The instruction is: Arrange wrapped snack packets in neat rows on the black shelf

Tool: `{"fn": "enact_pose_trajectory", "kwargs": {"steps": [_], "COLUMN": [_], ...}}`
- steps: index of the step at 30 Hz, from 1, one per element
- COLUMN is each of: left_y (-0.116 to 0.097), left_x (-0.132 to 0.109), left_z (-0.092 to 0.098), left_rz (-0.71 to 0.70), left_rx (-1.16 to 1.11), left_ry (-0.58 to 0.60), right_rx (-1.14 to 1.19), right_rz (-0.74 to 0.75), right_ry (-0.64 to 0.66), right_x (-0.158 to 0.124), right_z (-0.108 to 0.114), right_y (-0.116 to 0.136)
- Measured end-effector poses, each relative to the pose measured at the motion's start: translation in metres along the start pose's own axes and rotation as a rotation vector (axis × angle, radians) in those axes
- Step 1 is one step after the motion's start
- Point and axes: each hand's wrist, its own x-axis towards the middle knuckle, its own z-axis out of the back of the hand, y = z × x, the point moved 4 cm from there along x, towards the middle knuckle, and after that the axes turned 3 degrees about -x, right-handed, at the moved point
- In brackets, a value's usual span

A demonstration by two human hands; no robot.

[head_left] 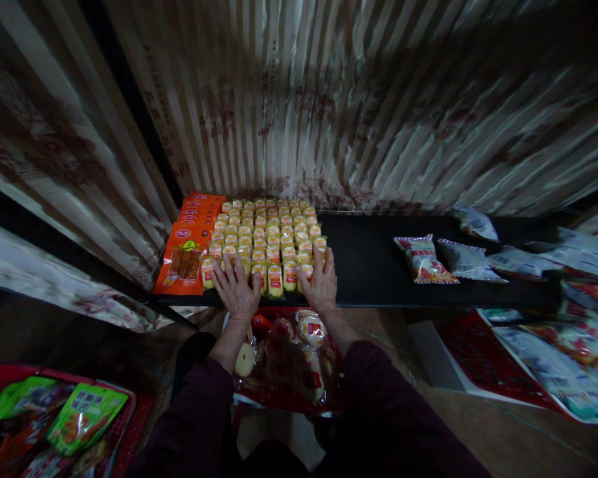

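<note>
in the head view, both my hands are out in front of me over the dark shelf (361, 259). the block of yellow wrapped packets (259, 236) sits towards the shelf's left end, reaching from the front edge nearly to the back edge. my left hand (236, 289) lies at the block's front left corner, and my right hand (320, 282) at its front right corner, so the middle of the front row shows between my thumbs. both hands are loose and flat, fingers spread and pointing towards the back edge, resting against the packets with nothing gripped.

the packets stand in close rows. those in front turn their red-and-white labels towards me, their long axes running up and down as i look at them; whether they stand fully upright or lean back, i cannot tell.

just left of the block, at the shelf's left end, orange packets (182, 245) overlap in a line from front edge to back, the nearest one's long axis running the same way. well to the right, small bags (425, 259) lie along the shelf. below the front edge, between my forearms, is a red basket (289, 402) of clear-wrapped packets (311, 328).
</note>
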Motion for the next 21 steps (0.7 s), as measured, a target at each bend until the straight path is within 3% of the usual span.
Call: {"fn": "enact_pose_trajectory", "kwargs": {"steps": [9, 21], "left_y": [0.0038, 0.0032], "left_x": [0.0050, 0.0072], "left_z": [-0.0033, -0.0045], "left_rz": [-0.003, -0.027], "left_rx": [0.001, -0.007], "left_ry": [0.045, 0.017], "right_rx": [0.013, 0.006], "right_rz": [0.001, -0.001], "right_ry": [-0.006, -0.007], "right_x": [0.0013, 0.0034], "right_z": [-0.0056, -0.0096], "right_y": [-0.0001, 0.0003]}}
